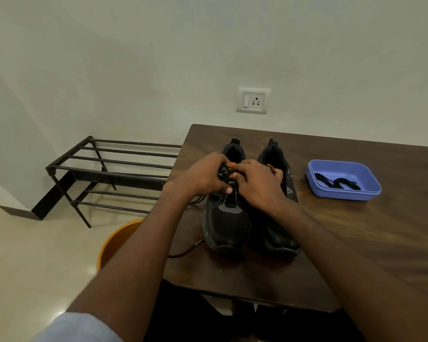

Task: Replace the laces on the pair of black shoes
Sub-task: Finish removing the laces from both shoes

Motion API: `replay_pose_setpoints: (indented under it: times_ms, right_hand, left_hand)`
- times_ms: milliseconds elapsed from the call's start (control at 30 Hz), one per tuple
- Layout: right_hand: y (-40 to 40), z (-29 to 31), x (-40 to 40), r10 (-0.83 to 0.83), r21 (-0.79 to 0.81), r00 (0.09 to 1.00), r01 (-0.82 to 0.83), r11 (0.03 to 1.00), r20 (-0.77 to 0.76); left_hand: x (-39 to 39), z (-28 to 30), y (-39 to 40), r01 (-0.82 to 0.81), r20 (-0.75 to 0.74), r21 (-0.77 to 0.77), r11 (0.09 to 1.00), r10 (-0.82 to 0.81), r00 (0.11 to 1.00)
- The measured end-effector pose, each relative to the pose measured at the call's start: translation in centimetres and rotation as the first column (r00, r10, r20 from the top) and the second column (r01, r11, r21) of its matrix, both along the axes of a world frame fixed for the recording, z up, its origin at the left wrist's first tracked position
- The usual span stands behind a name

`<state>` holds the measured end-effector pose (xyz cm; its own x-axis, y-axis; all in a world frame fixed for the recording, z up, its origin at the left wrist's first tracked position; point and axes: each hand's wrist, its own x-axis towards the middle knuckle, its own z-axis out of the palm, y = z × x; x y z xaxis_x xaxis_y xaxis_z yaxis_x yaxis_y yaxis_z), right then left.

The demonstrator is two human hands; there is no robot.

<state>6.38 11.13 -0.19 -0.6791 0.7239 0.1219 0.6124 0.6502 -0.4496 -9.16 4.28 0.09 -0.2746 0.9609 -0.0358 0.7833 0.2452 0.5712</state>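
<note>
Two black shoes stand side by side on the dark wooden table [371, 230], toes toward me. My left hand [203, 176] grips the lacing area of the left shoe [226, 223], fingers curled around its top eyelets. My right hand [257, 183] pinches the black lace at the same spot, partly covering the right shoe [277, 240]. Orange accents show between my fingers. A loose lace end [185, 250] trails off the left shoe over the table's left edge. A blue tray [371, 178] to the right holds a coiled black lace [336, 182].
A dark metal shoe rack [109, 169] stands on the floor to the left of the table. An orange round stool or bucket [114, 243] sits below the table's left edge. A wall socket [253, 101] is behind the table.
</note>
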Motion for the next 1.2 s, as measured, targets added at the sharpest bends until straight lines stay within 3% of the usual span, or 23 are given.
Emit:
replay_pose_setpoints:
  times_ms: [167,267,333,433,500,600,667,733,800,867,933,1000,1067,1133,1200]
  right_hand:
    - [-0.7,-0.9,0.0,-0.167,0.103,0.965,0.190,0.976,-0.200]
    - [-0.9,-0.9,0.1,-0.268,-0.007,0.906,0.282,0.959,-0.329]
    - [-1.1,-0.9,-0.1,-0.224,0.032,0.937,0.241,0.970,-0.269]
    - [-1.2,-0.7,-0.4,-0.072,0.218,0.997,0.070,0.973,0.000]
    - [-1.2,-0.7,-0.6,-0.067,0.209,0.997,0.058,0.976,0.038]
    - [-0.7,-0.7,-0.4,-0.113,0.170,0.983,0.136,0.976,-0.142]
    - [0.1,-0.1,0.3,-0.229,0.040,0.906,0.260,0.965,-0.357]
    - [0.4,0.2,0.8,-0.325,-0.051,0.833,0.339,0.939,-0.448]
    - [0.2,-0.2,0.9,-0.304,0.148,0.916,0.350,0.925,-0.263]
    - [0.2,-0.9,0.6,-0.206,0.339,0.976,0.216,0.916,-0.066]
    - [0.1,-0.9,-0.2,-0.088,0.359,0.996,0.073,0.931,0.027]
    - [0.2,-1.0,-0.6,-0.021,0.276,0.997,0.001,0.961,0.071]
    - [0.1,-0.9,-0.6,-0.028,0.206,0.999,0.032,0.978,-0.019]
    - [0.1,-0.5,-0.3,-0.137,0.222,0.969,0.182,0.958,-0.205]
    - [0.5,0.6,0.3,-0.330,0.115,0.834,0.418,0.901,-0.443]
  left_hand:
    - [0.2,-0.1,0.2,-0.021,-0.006,0.002,1.000,0.021,1.000]
    - [0.1,0.0,0.0,-0.032,0.009,0.003,0.999,0.032,0.999]
    - [0.0,-0.1,0.1,-0.028,0.035,0.007,1.000,0.028,0.999]
    - [0.1,-0.3,0.4,-0.012,0.031,0.013,1.000,0.012,0.999]
    - [0.1,-0.4,0.5,-0.013,0.032,0.022,1.000,0.012,0.999]
    - [0.0,-0.3,0.3,-0.030,0.046,0.021,0.999,0.029,0.999]
    - [0.0,-0.2,0.2,-0.032,0.042,0.019,0.999,0.032,0.999]
    - [-0.2,-0.1,0.0,-0.044,0.061,0.011,0.999,0.043,0.997]
    - [-0.3,0.0,0.0,-0.050,0.074,0.010,0.999,0.049,0.996]
    - [-0.1,0.1,0.0,-0.046,0.072,0.022,0.999,0.044,0.996]
    - [0.1,0.2,0.0,-0.045,0.087,0.035,0.998,0.041,0.995]
    - [0.2,0.2,0.0,-0.043,0.109,0.040,0.998,0.038,0.993]
    - [0.2,0.2,0.0,-0.034,0.106,0.036,0.999,0.030,0.994]
    - [0.3,0.3,-0.2,-0.025,0.095,0.036,0.999,0.021,0.995]
    - [0.5,0.5,-0.3,-0.019,0.098,0.047,0.999,0.014,0.995]
